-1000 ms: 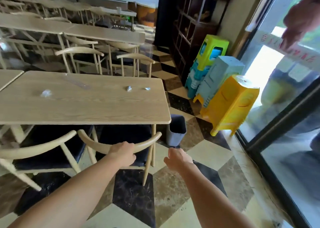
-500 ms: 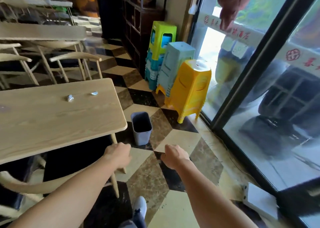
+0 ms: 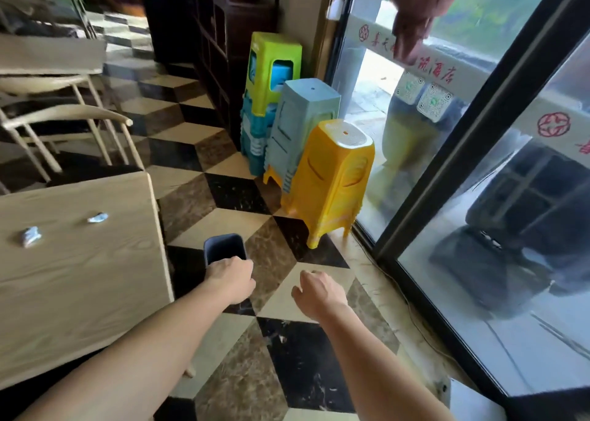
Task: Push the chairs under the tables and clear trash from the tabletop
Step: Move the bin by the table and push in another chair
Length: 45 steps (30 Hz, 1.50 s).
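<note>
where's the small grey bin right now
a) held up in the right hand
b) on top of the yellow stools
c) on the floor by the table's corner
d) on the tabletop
c: the bin stands on the checkered floor just past the table, with the left hand in front of it and the right hand empty.

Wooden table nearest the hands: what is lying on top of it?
On the wooden table lie two crumpled scraps of trash, apart from each other. Its left part runs out of frame, unseen.
</note>
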Each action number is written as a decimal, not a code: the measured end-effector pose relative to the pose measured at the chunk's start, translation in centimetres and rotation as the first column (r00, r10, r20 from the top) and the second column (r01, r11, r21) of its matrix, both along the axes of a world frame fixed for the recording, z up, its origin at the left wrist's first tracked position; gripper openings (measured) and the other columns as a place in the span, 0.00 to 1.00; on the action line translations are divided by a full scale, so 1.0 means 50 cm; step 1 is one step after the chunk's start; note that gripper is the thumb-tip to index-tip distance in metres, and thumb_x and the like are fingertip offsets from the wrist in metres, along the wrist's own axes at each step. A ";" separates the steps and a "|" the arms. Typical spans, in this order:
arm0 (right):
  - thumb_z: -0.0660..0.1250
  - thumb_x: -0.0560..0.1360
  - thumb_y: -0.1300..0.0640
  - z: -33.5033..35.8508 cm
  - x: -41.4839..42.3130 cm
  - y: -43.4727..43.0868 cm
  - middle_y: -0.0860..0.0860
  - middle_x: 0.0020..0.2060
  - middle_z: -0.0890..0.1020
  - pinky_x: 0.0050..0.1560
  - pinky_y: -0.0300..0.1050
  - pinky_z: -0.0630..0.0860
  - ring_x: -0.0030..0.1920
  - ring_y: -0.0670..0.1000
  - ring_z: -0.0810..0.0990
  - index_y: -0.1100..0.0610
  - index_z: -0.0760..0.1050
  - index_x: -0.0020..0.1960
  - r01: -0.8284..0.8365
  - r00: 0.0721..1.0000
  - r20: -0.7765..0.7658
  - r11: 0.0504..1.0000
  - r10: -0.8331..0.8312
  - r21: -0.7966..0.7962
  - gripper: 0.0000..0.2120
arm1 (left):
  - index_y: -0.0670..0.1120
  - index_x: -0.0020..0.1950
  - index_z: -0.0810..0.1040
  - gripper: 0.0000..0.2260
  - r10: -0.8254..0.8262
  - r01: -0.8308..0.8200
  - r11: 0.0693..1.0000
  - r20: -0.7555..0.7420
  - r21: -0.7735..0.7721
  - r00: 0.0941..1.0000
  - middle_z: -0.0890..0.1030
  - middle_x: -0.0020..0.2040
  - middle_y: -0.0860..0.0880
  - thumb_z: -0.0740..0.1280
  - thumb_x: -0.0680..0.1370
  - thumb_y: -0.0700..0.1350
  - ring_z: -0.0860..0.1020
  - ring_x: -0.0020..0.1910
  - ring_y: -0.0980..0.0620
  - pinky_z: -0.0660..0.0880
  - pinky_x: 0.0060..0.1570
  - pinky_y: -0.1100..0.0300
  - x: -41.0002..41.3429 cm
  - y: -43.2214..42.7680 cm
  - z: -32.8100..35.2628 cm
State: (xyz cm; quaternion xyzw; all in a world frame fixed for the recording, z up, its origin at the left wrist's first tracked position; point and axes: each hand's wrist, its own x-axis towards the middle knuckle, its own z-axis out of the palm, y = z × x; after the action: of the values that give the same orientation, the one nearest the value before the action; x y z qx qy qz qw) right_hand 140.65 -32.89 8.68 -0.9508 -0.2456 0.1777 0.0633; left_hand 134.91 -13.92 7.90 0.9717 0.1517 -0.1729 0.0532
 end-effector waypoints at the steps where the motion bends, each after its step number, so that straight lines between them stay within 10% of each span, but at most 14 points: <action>1: 0.58 0.83 0.49 -0.002 0.032 -0.004 0.57 0.55 0.79 0.44 0.48 0.69 0.55 0.61 0.78 0.57 0.72 0.55 0.003 1.000 0.000 1.000 -0.003 0.007 0.12 | 0.48 0.59 0.74 0.10 -0.012 0.012 1.000 0.002 0.000 1.000 0.81 0.53 0.45 0.58 0.83 0.51 0.81 0.49 0.43 0.77 0.45 0.51 0.035 -0.003 0.000; 24: 0.57 0.84 0.45 0.028 0.910 -0.004 0.56 0.58 0.79 0.55 0.54 0.75 0.60 0.60 0.76 0.55 0.74 0.63 -0.290 0.947 0.140 0.957 0.290 -0.025 0.17 | 0.48 0.63 0.75 0.17 0.127 -0.137 0.988 0.139 0.064 0.982 0.78 0.58 0.45 0.56 0.84 0.56 0.79 0.57 0.44 0.70 0.47 0.52 0.776 -0.093 0.043; 45: 0.58 0.84 0.46 -0.016 1.370 0.651 0.53 0.58 0.80 0.45 0.45 0.74 0.57 0.55 0.79 0.54 0.72 0.67 -0.467 0.880 0.095 0.884 0.466 -0.019 0.16 | 0.48 0.69 0.73 0.18 0.476 -0.478 0.878 0.151 -0.025 0.866 0.78 0.62 0.45 0.57 0.85 0.56 0.78 0.59 0.45 0.76 0.56 0.52 1.188 0.526 -0.011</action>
State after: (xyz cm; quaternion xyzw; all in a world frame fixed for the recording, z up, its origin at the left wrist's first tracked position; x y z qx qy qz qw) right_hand 209.13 -0.33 7.87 -0.8711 -0.4704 0.1407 0.0090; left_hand 194.29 12.36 7.36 0.9148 0.3837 -0.0785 0.0991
